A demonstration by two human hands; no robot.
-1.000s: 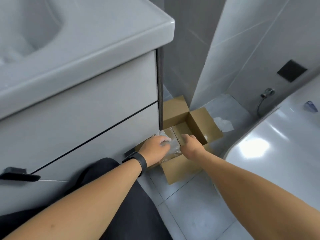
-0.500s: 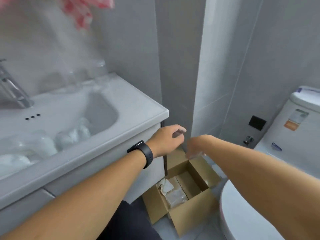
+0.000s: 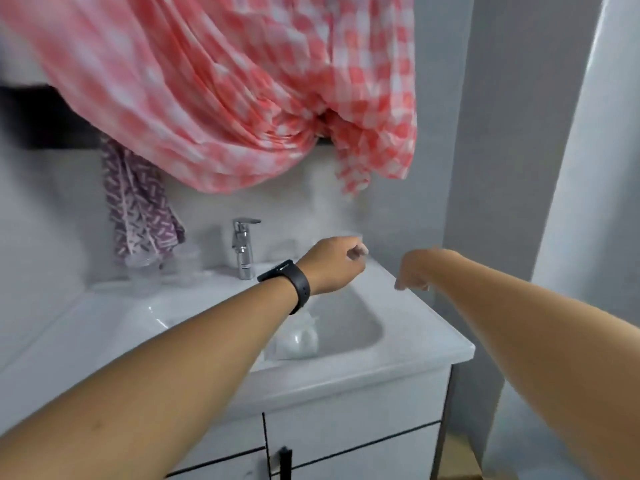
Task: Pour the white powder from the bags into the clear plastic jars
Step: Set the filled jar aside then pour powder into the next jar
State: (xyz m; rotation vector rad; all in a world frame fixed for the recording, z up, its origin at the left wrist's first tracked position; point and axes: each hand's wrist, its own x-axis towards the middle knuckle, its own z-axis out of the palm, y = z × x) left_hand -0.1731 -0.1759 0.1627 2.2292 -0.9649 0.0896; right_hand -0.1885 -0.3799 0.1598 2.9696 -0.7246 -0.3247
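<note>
A clear bag of white powder point(image 3: 297, 338) lies in the white sink basin point(image 3: 356, 332), partly behind my left forearm. Two blurred clear plastic jars point(image 3: 143, 273) point(image 3: 185, 263) stand on the counter at the back left, beside the faucet. My left hand point(image 3: 334, 263), a black watch on its wrist, hovers over the back of the basin with loosely curled fingers and holds nothing. My right hand point(image 3: 417, 271) hangs above the basin's right rim, fingers drooping and empty.
A chrome faucet point(image 3: 242, 247) stands behind the basin. A pink checked cloth point(image 3: 242, 98) hangs low overhead, and a purple patterned towel point(image 3: 138, 216) hangs on the left. A grey wall closes in on the right. A corner of a cardboard box point(image 3: 457, 459) shows below the cabinet.
Both hands left the cardboard box on the floor and rose over the sink. The view tilted up from the floor to the basin and the hanging cloth.
</note>
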